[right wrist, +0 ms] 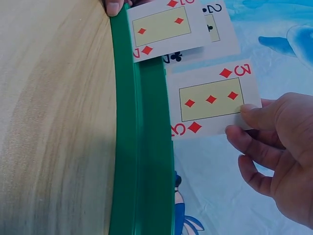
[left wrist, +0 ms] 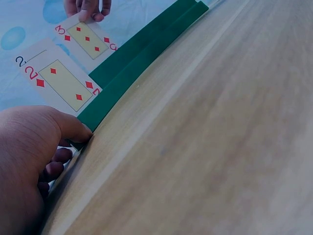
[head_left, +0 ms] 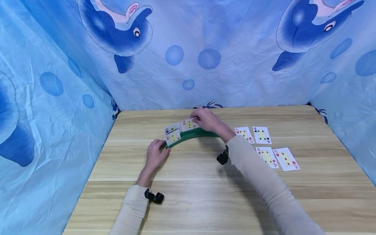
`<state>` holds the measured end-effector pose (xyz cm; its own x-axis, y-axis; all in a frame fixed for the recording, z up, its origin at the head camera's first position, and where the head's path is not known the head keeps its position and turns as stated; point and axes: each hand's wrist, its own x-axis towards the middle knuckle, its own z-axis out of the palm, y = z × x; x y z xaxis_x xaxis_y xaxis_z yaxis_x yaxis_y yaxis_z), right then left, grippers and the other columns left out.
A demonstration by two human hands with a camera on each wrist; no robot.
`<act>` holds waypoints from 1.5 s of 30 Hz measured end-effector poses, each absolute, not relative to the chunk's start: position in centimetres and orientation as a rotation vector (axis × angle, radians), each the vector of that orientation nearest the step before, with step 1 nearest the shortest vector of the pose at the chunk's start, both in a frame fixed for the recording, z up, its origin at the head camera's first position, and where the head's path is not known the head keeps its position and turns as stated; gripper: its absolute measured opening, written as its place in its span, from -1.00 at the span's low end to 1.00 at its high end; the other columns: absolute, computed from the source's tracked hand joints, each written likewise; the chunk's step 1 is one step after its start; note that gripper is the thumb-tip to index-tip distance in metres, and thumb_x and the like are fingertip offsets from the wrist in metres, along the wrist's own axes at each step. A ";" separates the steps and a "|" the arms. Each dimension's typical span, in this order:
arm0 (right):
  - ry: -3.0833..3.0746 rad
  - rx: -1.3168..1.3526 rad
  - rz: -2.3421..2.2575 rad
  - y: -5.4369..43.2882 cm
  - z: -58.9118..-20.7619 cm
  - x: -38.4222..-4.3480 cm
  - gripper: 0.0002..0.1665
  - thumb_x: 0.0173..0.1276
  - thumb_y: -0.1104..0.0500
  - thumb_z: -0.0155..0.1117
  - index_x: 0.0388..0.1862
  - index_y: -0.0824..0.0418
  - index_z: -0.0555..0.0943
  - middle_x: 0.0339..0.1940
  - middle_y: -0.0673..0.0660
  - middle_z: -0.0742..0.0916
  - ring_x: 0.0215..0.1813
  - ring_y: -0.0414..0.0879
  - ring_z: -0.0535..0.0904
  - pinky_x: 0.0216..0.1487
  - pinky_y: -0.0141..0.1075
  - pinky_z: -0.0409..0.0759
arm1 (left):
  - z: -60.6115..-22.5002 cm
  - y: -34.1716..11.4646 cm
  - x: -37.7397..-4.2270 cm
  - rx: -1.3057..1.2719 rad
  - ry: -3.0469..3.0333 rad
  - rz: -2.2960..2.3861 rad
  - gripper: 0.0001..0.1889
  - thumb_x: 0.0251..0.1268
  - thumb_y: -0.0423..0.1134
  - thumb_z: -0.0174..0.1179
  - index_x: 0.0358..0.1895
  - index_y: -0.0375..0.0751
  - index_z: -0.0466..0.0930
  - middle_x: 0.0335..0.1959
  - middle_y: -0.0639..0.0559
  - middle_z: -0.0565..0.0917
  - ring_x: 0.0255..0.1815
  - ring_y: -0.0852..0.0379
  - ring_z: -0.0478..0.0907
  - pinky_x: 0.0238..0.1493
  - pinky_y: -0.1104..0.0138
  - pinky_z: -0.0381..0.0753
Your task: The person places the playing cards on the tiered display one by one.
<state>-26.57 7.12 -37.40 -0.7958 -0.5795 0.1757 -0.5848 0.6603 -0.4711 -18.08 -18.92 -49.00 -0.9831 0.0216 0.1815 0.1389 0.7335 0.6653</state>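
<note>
A curved green card holder (head_left: 194, 133) stands on the table. My left hand (head_left: 154, 154) grips its left end, thumb in front and fingers curled behind, as the left wrist view shows. Near that end, the two of diamonds (right wrist: 161, 27) stands in the front part of the holder. Behind it, partly covered, is the two of clubs (right wrist: 229, 36). My right hand (head_left: 206, 120) pinches the three of diamonds (right wrist: 211, 111) by its edge between thumb and fingers. That card's lower edge is at the back of the holder, beside the twos.
Right of the holder lie a red five (head_left: 243, 134), a black four (head_left: 262, 135), a four of diamonds (head_left: 266, 157) and a three of hearts (head_left: 286, 159), face up on the wooden table (head_left: 199, 202). A blue dolphin-print curtain (head_left: 188, 32) hangs behind and at both sides.
</note>
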 end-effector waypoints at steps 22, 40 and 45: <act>-2.896 0.902 0.883 12.8 -32.9 -24.4 -0.62 0.45 0.20 0.25 0.21 0.26 0.61 0.15 0.26 0.72 0.07 0.10 0.70 0.11 -0.05 0.67 | -49.2 -18.9 -18.2 -0.148 -2.747 -1.080 -0.61 0.16 -0.27 0.36 0.03 -0.41 0.65 -0.04 -0.24 0.64 0.00 -0.16 0.54 0.14 -0.01 0.45; -2.923 0.561 0.854 24.7 -32.0 -20.4 -0.64 0.45 0.21 0.22 0.14 0.37 0.61 0.11 0.38 0.70 0.04 0.23 0.66 0.05 0.11 0.63 | -49.4 -18.9 -18.1 -0.142 -2.751 -1.097 -0.58 0.16 -0.28 0.37 0.07 -0.42 0.63 -0.01 -0.26 0.63 0.03 -0.18 0.53 0.18 -0.02 0.43; -2.962 0.481 0.871 27.4 -33.2 -19.4 -0.61 0.47 0.21 0.20 0.17 0.41 0.57 0.11 0.43 0.67 0.06 0.26 0.64 0.05 0.14 0.61 | -49.3 -18.9 -18.0 -0.142 -2.761 -1.091 -0.58 0.17 -0.28 0.37 0.07 -0.42 0.63 0.00 -0.26 0.63 0.04 -0.18 0.53 0.20 -0.02 0.41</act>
<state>-19.41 27.38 -33.21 -0.9524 -0.2872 0.1019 -0.2967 0.7973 -0.5256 -18.04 -18.85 -49.30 -0.9811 0.0260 0.1918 0.1501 0.7280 0.6690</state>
